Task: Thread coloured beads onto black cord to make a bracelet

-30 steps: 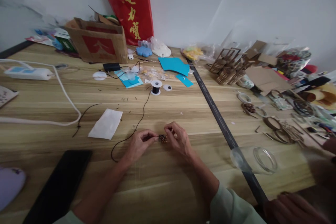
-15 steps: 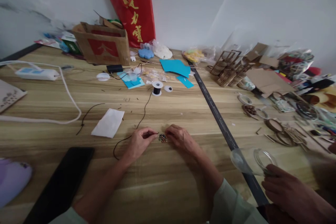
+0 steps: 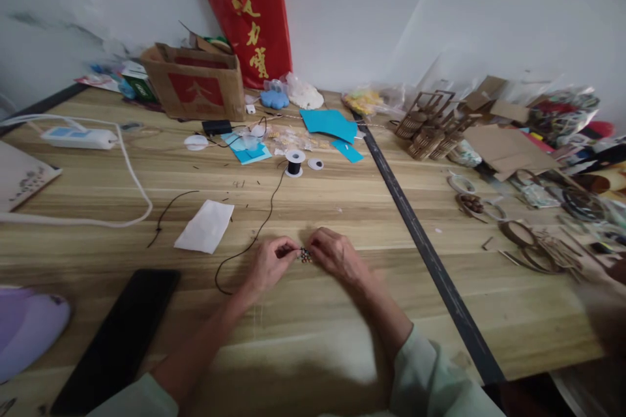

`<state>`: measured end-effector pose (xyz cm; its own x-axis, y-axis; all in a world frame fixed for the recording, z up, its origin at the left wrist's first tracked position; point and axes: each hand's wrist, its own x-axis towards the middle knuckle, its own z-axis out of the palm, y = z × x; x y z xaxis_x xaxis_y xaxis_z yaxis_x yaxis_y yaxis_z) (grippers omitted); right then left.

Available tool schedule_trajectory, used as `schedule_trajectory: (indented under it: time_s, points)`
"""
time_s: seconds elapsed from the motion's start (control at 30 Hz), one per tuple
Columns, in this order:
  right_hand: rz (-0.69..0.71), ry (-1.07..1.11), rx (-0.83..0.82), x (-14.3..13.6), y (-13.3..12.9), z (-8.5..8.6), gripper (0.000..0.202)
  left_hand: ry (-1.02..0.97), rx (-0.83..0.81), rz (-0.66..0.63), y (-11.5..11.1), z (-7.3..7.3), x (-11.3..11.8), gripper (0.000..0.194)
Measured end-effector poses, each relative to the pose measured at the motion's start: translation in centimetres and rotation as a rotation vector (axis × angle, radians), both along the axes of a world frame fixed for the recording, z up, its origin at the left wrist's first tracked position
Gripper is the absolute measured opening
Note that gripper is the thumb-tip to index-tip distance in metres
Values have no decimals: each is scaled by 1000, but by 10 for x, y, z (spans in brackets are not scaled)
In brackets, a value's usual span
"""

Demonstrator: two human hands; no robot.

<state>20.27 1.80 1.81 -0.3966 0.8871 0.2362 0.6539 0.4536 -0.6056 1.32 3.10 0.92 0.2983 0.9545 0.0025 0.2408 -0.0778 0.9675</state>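
Note:
A small cluster of dark, multicoloured beads lies on the wooden table between my hands. Thumb and fingers of my left hand are pinched at the cluster's left side, closed on the end of a thin black cord. That cord loops over the table and runs back to a white spool wound with black cord. On the other side of the beads, the fingers of my right hand are curled in a pinch. Whatever they hold is too small and hidden to make out.
Left of my hands lie a white tissue, a black phone and a power strip. Blue paper and a cardboard box are at the back. Woven baskets and craft materials crowd the right side.
The other person's hand, with the clear round item, has left the view at lower right. My left fingertips are slightly closer to the beads. The whole view has shifted a little.

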Motion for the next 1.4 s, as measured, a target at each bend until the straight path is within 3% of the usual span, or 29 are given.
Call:
schedule_trajectory:
  time_s: [0.17,0.43,1.0,1.4]
  points:
    - [-78,360,-101,-4,-2,-12,12,-32,-49,18,0,-5,1,10]
    - [-92,563,-283,-8,-3,-14,18,-50,-65,12,2,-3,1,12]
    - [-39,608,-311,-11,-2,-13,21,-32,-39,15,2,-12,1,12]
    - [-27,610,-328,-10,-1,-15,24,-16,-7,5,2,-10,1,10]
